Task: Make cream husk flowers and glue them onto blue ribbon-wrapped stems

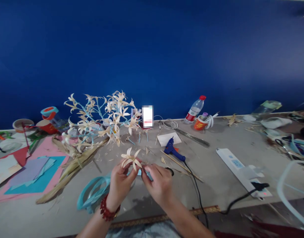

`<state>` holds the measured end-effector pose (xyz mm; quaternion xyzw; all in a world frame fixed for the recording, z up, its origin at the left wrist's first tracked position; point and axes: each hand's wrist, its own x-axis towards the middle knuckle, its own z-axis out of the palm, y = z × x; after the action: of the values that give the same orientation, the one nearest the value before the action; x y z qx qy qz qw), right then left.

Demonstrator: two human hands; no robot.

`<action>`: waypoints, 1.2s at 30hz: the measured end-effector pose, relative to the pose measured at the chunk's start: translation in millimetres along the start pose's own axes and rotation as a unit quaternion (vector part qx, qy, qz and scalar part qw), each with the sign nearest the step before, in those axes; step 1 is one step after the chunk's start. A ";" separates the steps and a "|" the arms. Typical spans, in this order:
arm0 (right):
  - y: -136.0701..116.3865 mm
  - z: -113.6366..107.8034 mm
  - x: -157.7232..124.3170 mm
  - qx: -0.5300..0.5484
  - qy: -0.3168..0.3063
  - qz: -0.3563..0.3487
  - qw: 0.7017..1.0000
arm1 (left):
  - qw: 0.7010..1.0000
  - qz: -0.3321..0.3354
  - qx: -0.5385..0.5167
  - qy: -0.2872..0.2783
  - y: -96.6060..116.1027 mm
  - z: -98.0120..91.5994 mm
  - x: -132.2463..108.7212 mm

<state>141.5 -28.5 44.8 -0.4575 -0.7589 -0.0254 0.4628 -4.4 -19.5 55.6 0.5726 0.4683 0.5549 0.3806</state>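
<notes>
A pale, cream-coloured artificial flower [131, 159] with long pointed petals is held up over the table. My left hand [121, 180] is closed on it, thumb and fingers just below the petals. Close beside it, my right hand [158, 181] pinches with thumb and index finger near the flower's underside; what lies between those fingertips is too small and hidden to make out. A bit of light blue strip shows between the two hands. Left of my left wrist lies a loose coil of light blue tape [89, 195]. Behind the hands stand several finished flowers [114, 115] on blue-wrapped stems.
A blue glue gun [175, 150] rests right of the flowers, its cord running forward. Further right lies a white power strip [237, 168]. A bottle [195, 110] and an orange cup [200, 123] stand by the wall. Dried husks [75, 170] and coloured paper [40, 175] are at left.
</notes>
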 end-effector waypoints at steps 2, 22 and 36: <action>-1.0 -1.6 -0.4 0.016 -0.006 0.001 1.000 | 1.000 0.002 0.001 0.001 -0.4 -1.4 -1.2; 3.9 -12.8 -12.5 0.092 -0.035 -0.118 0.988 | 0.995 -0.035 -0.092 -0.018 -7.6 -10.9 -4.2; 29.7 -37.0 -12.2 0.093 -0.066 -0.062 0.992 | 0.991 -0.063 -0.115 -0.005 -21.9 -13.2 -6.7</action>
<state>189.8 -36.6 45.6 -0.3648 -0.8137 0.0465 0.4501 -19.6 -21.1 34.0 0.4972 0.4343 0.5774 0.4804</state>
